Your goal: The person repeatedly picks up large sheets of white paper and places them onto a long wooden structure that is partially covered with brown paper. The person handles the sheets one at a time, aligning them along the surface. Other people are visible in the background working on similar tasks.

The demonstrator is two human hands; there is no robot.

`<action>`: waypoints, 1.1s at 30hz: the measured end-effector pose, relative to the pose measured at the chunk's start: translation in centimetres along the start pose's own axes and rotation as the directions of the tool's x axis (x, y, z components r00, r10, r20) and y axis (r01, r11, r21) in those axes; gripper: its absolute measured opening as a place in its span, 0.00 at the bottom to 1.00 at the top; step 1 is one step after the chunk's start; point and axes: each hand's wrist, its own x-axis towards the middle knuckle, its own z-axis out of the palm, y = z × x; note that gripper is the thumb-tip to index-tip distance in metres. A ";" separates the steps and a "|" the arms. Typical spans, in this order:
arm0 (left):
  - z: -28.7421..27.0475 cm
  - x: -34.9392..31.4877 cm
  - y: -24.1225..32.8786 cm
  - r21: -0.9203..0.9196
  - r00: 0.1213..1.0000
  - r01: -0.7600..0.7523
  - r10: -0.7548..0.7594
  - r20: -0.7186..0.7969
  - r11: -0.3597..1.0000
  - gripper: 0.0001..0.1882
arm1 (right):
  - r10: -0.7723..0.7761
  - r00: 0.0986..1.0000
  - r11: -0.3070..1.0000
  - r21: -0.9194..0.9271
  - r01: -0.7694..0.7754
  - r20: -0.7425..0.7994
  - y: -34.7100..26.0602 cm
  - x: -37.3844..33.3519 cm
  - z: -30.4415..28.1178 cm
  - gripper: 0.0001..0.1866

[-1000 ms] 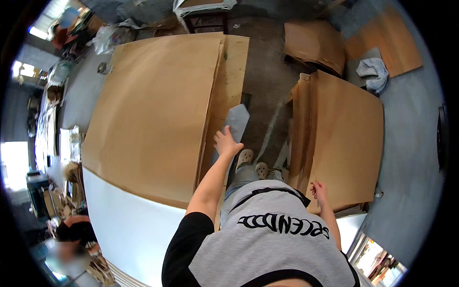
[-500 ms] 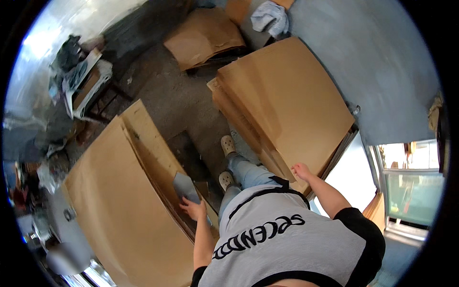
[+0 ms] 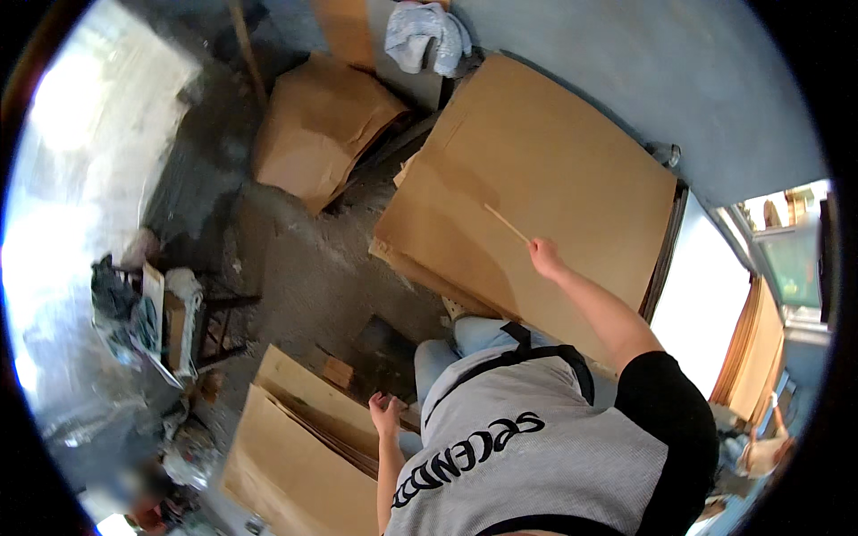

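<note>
My right hand is closed around a thin wooden stick. The stick points away from me and leftward over a large brown sheet, which tops the stack on my right. Low at my left side, my left hand has its fingers loosely apart, and I see nothing in it. It is beside the second stack of brown sheets, near that stack's right edge.
Crumpled brown paper covers a pile at the far side. A stool with rags and boards stands left. A light blue cloth lies by the wall. White sheet material and another person are at right.
My view has swung right. My right hand has reached forward over the right stack, and the stick now shows in it. My left hand has come away from the flat grey piece, now out of sight.
</note>
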 end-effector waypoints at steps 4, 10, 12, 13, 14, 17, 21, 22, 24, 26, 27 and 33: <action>-0.5 5.5 6.3 -0.205 0.983 0.137 -0.107 0.150 0.969 0.15 | -0.064 0.995 0.996 0.062 0.069 -0.075 -4.0 5.7 -2.3 0.11; -0.7 13.2 11.2 0.047 0.866 0.280 -0.274 0.419 0.959 0.12 | -0.034 0.998 0.975 -0.220 0.021 -0.056 -14.5 14.1 -2.6 0.10; -0.4 17.3 13.4 0.178 0.786 0.209 -0.273 0.555 0.962 0.11 | 0.060 0.995 0.987 -0.145 -0.071 -0.084 -18.2 15.5 -2.1 0.11; -0.6 19.7 15.1 0.221 0.772 0.201 -0.293 0.564 0.954 0.11 | 0.105 0.989 0.987 -0.110 -0.115 -0.100 -19.1 16.1 -2.0 0.13; -0.5 22.0 17.0 0.257 0.756 0.200 -0.316 0.573 0.946 0.11 | 0.088 0.988 0.987 -0.120 -0.103 -0.126 -18.5 16.6 -1.5 0.13; -0.1 27.0 23.6 0.210 0.818 0.186 -0.270 0.508 0.960 0.08 | 0.103 0.982 0.987 -0.110 -0.121 -0.159 -15.3 15.5 -0.2 0.16; -1.0 34.2 27.6 0.161 0.889 0.046 -0.114 0.443 0.986 0.04 | 0.153 0.942 0.980 0.171 -0.105 -0.298 -9.9 11.1 -0.2 0.16; -0.8 35.5 27.7 0.163 0.879 0.086 -0.152 0.452 0.983 0.04 | 0.228 0.940 0.974 0.071 -0.217 -0.254 -9.8 10.4 -1.4 0.16; 0.0 36.8 28.6 0.174 0.853 0.163 -0.228 0.471 0.971 0.04 | 0.315 0.925 0.947 0.014 -0.320 -0.212 -12.0 10.3 -3.3 0.16; 3.1 37.1 30.1 0.287 0.800 0.068 -0.224 0.557 0.956 0.04 | 0.332 0.923 0.943 0.103 -0.317 -0.196 -15.8 12.8 -2.7 0.16; 5.2 36.7 31.3 0.339 0.769 0.013 -0.226 0.598 0.941 0.05 | 0.360 0.922 0.929 -0.037 -0.368 -0.142 -19.4 13.9 -3.7 0.16; 10.5 33.3 37.0 0.415 0.701 -0.119 -0.220 0.678 0.902 0.08 | 0.265 0.921 0.963 0.122 -0.240 -0.285 -15.0 14.0 0.3 0.18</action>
